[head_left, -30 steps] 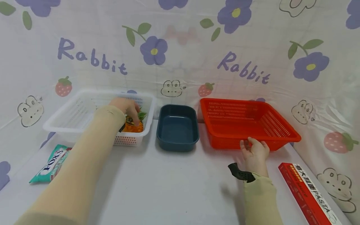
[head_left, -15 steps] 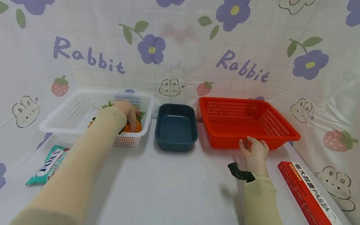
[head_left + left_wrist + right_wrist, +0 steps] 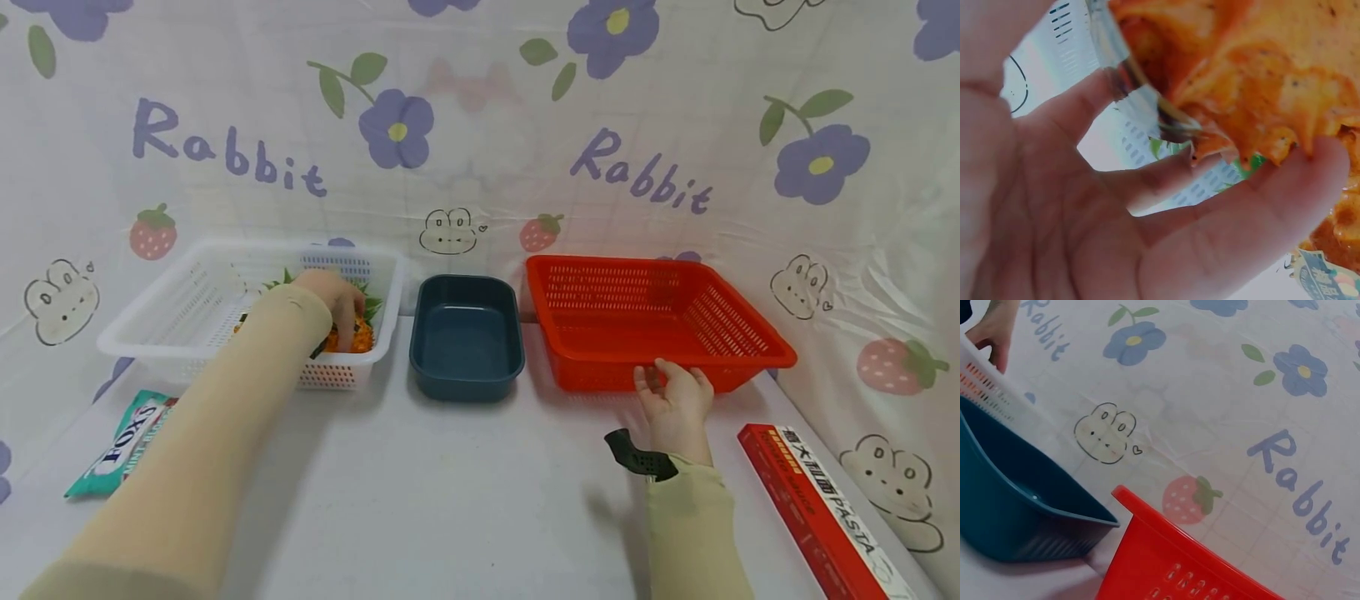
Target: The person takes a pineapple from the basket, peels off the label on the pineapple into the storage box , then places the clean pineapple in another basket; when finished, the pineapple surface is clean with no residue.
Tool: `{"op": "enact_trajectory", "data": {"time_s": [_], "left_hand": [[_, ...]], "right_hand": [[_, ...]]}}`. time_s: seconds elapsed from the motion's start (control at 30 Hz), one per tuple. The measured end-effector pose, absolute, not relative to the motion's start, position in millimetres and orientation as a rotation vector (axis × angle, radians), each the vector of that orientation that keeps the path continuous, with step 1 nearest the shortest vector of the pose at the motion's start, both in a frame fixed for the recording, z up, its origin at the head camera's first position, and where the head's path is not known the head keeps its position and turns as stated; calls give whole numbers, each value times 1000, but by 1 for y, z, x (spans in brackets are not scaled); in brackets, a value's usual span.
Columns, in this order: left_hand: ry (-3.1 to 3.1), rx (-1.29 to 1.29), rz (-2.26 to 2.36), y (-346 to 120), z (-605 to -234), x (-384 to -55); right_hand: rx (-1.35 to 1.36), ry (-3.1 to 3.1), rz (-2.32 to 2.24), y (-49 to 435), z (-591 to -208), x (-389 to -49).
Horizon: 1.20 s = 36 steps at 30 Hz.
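In the head view, my left hand [image 3: 336,302] reaches into the white basket [image 3: 123,342] on the left. Its thumb and fingers pinch a shiny food packet [image 3: 1241,69] printed in orange, with some fingers behind the packet and a fingertip over its front. Below lies more orange packaging [image 3: 1350,228], with a small label. Green leaf shapes [image 3: 371,307] show beside the hand, and the forearm hides part of the contents. My right hand [image 3: 678,402] touches the front of the red basket [image 3: 667,362], palm turned up and fingers loose at the rim, holding nothing.
Between the baskets stands a dark blue tub [image 3: 467,387]. A teal Fox's mint packet [image 3: 120,450] lies left, partly behind the left forearm. At right is a red and white pasta box [image 3: 825,508]. A printed cloth [image 3: 480,125] backs the white tabletop [image 3: 450,492].
The left hand has shifted slightly inside the white basket, and orange packaging and leaf shapes now show left of it too. The right hand stays at the red rim. The head view moved slightly.
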<state>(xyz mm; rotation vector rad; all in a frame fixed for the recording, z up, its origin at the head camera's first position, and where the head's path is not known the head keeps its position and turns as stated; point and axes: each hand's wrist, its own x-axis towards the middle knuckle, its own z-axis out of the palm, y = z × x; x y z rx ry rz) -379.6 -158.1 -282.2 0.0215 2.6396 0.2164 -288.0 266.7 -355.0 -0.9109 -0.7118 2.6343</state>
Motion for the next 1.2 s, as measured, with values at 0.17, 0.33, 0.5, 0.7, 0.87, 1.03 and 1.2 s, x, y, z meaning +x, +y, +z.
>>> {"op": "enact_trajectory", "data": {"time_s": [0.17, 0.33, 0.5, 0.7, 0.87, 1.03, 1.2], "left_hand": [[2645, 37, 210, -162, -283, -380], [2653, 53, 184, -164, -282, -379], [2656, 98, 154, -165, -278, -378], [2613, 97, 221, -168, -274, -380], [2563, 145, 227, -170, -271, -385], [2535, 168, 246, -172, -270, -387], [2535, 170, 285, -173, -268, -386]], "right_hand": [[-912, -723, 2634, 267, -354, -288], [-915, -731, 2628, 266, -355, -287], [-925, -725, 2628, 266, -355, -287], [-904, -729, 2620, 266, -355, -290], [-870, -733, 2611, 265, -356, -291], [-871, -725, 2614, 265, -356, -290], [-876, -728, 2613, 264, -355, -290]]}}
